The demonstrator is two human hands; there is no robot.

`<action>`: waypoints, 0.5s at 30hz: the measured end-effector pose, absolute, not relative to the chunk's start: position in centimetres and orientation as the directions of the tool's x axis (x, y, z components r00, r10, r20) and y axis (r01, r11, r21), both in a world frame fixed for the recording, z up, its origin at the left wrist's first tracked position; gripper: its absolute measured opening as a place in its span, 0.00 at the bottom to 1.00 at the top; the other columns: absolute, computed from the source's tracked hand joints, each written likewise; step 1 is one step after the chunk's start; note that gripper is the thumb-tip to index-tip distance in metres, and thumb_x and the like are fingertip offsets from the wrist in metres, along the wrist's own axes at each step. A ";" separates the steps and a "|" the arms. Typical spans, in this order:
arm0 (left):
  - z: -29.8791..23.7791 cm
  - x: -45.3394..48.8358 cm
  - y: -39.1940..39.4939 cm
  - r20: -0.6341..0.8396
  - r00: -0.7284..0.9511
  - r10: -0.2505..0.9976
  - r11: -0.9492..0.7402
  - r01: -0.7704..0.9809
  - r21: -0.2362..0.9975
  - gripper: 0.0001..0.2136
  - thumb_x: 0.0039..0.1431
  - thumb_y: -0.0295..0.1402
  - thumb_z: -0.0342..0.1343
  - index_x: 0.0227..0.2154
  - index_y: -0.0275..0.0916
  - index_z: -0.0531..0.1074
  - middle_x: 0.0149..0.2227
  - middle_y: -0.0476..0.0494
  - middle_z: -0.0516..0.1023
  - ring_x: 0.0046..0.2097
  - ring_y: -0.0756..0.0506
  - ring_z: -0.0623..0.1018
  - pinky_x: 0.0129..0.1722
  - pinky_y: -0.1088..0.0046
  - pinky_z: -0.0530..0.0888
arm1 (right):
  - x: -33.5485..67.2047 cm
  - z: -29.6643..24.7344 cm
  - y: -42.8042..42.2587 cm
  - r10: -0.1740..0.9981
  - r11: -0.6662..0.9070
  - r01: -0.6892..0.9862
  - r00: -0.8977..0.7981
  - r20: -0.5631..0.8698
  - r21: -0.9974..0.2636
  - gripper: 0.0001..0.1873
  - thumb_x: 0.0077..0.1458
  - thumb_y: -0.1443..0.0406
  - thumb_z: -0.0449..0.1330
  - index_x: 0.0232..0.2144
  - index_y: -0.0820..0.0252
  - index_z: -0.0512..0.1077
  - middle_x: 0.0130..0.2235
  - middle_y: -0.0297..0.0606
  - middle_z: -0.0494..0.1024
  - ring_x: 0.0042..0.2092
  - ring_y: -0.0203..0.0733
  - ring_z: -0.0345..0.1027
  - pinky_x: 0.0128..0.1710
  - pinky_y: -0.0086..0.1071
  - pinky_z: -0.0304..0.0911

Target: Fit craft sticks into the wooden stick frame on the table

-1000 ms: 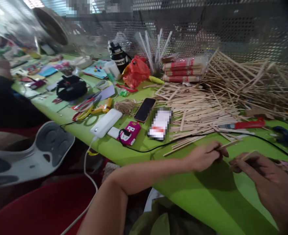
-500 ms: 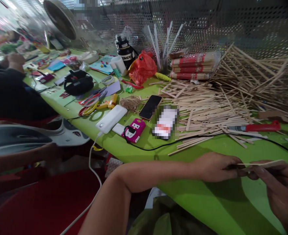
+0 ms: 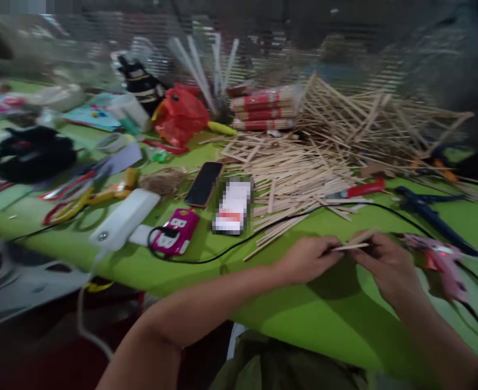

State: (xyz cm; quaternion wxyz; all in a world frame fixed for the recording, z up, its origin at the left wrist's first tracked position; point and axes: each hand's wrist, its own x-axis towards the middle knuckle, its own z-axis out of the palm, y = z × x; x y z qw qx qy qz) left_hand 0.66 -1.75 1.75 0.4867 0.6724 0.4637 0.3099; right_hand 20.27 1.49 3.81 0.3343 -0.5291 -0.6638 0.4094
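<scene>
Near the table's front edge, my left hand is closed, pinching the left end of some thin flat wooden sticks. My right hand grips the same sticks from the other side, thumb and fingers pressed together. The sticks are held above the green table, and my fingers partly hide how they are joined. To the right of my right hand lies a pink glue gun. Beyond my hands is a loose spread of wooden sticks.
A black cable runs to a magenta power strip. Two phones, a white power bank, scissors, a red-handled cutter, a dark blue glue gun and a red plastic bag lie around.
The view has swung to the right, bringing the pink and dark blue glue guns into sight. Both hands still hold the sticks, now turned to a slightly different angle.
</scene>
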 end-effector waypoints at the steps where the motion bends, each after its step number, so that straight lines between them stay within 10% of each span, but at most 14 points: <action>1: 1.8 0.6 -1.8 -0.059 0.364 0.929 -0.048 0.278 0.959 0.10 0.71 0.38 0.52 0.39 0.40 0.75 0.36 0.48 0.78 0.37 0.47 0.75 0.38 0.73 0.69 | 20.0 4.2 1.5 0.972 0.066 0.385 -0.233 -0.028 -0.921 0.25 0.46 0.42 0.74 0.28 0.54 0.79 0.28 0.38 0.81 0.31 0.48 0.76 0.30 0.36 0.73; 15: 2.0 0.4 -2.0 -0.204 0.486 0.850 0.188 0.081 0.979 0.18 0.69 0.51 0.52 0.32 0.40 0.67 0.28 0.52 0.69 0.31 0.50 0.68 0.33 0.73 0.63 | 21.0 4.3 1.6 0.977 -0.018 0.110 -0.208 -0.041 -0.994 0.18 0.58 0.47 0.72 0.32 0.54 0.79 0.31 0.33 0.77 0.30 0.39 0.70 0.31 0.30 0.69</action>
